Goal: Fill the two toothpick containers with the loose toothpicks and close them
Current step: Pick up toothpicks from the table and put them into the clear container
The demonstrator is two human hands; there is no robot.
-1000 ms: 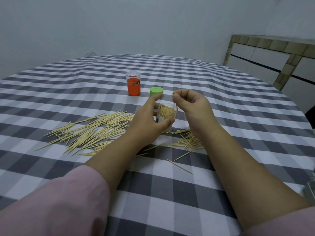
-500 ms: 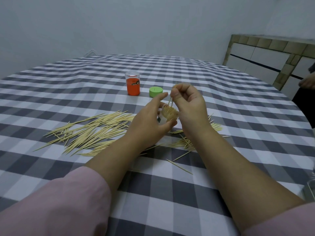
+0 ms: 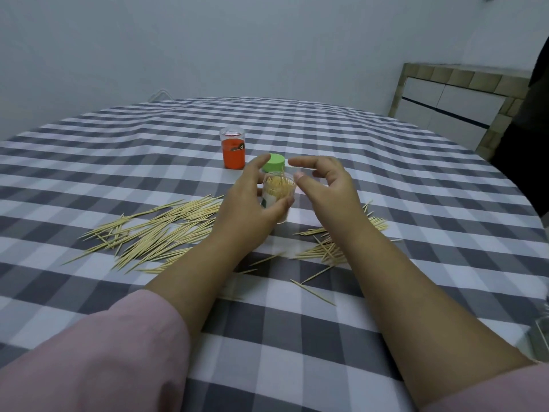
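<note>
My left hand (image 3: 252, 200) grips a clear toothpick container (image 3: 278, 191) that stands open on the checked tablecloth, packed with upright toothpicks. Just right of its rim hovers my right hand (image 3: 325, 185), fingers loosely arched and holding nothing. Behind the container lies a green lid (image 3: 274, 162). An orange container (image 3: 233, 148) with a clear cap stands farther back. Loose toothpicks lie in a big pile on the left (image 3: 160, 230) and a smaller pile under my right wrist (image 3: 329, 248).
The round table (image 3: 416, 203) wears a grey-and-white checked cloth. A tiled cabinet (image 3: 454, 105) stands at the back right, with a dark figure (image 3: 525, 120) at the right edge. A clear object (image 3: 539, 337) sits at the table's near right rim.
My right hand pinched a toothpick over the container earlier; now it has let go and opened, drawn slightly right. The left hand keeps its hold on the container.
</note>
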